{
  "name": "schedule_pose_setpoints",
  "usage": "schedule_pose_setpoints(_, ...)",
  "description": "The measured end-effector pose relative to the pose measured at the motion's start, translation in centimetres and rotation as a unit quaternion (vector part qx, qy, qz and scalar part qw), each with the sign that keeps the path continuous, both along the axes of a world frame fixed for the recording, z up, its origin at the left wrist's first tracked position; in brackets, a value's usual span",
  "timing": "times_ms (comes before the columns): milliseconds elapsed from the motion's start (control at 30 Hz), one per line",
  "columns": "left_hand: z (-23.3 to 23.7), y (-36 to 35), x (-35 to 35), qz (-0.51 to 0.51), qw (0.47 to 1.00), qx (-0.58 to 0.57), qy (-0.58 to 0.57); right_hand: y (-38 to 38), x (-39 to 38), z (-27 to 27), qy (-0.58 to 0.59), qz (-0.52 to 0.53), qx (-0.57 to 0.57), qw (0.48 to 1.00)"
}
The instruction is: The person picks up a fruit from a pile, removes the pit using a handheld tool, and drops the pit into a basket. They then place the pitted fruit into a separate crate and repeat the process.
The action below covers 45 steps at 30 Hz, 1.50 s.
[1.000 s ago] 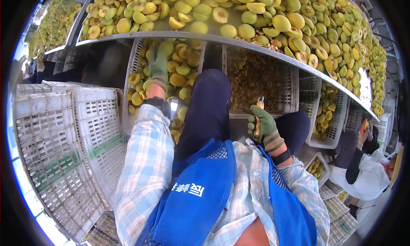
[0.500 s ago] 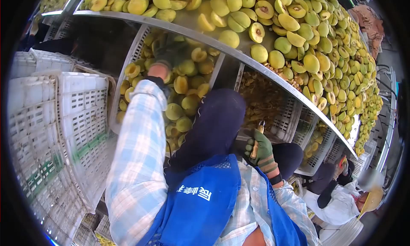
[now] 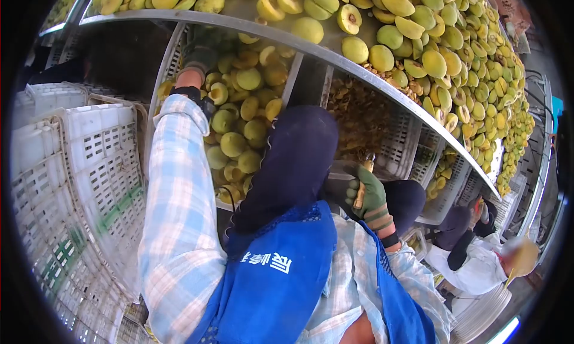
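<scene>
My left hand [image 3: 200,56], in a dark glove, reaches under the metal table edge to the far side of a crate [image 3: 160,84] of halved green-yellow fruit [image 3: 233,144]. Its fingers are dim in the shade, so their shape and anything in them cannot be made out. My right hand [image 3: 372,202], in a green glove with striped cuff, is closed around the wooden handle of a small tool [image 3: 360,194] beside my knee. The tool's metal end points up, away from me.
Fruit halves [image 3: 442,63] are heaped on the metal-edged table [image 3: 263,30]. A crate of brown scraps [image 3: 359,114] stands beneath it. White crates [image 3: 101,147] are stacked at left. A person in white [image 3: 472,263] sits at lower right.
My left hand has moved left and farther under the table edge within the fruit crate. My right hand still grips the tool. The whole view has shifted slightly.
</scene>
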State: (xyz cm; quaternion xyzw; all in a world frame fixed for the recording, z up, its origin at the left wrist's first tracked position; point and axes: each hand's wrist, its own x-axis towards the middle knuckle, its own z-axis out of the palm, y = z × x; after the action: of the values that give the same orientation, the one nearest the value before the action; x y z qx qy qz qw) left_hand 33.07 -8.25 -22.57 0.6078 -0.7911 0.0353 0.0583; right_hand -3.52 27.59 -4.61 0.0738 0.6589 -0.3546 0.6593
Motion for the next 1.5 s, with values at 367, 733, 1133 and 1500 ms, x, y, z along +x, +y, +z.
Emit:
schedule_pose_setpoints(367, 6.0, 5.5, -5.5, -0.07, 0.976, -0.067, 0.197, 0.7, 0.9, -0.1, -0.015, -0.012, -0.01, 1.0)
schedule_pose_setpoints(733, 7.2, 12.1, -11.2, -0.241, 0.961, -0.056, 0.123, 1.2, 1.2, -0.9, -0.054, -0.011, -0.031, 0.998)
schedule_pose_setpoints(1133, 18.5, 13.3, -13.0, -0.238, 0.913, -0.064, 0.326, 2.2, -0.7, -2.0, -0.108, -0.075, -0.073, 0.989)
schedule_pose_setpoints(1500, 22.3, 2.8, -26.2, -0.307, 0.945, -0.05, -0.098, 2.7, -1.1, -1.0, -0.126, -0.134, -0.14, 0.973)
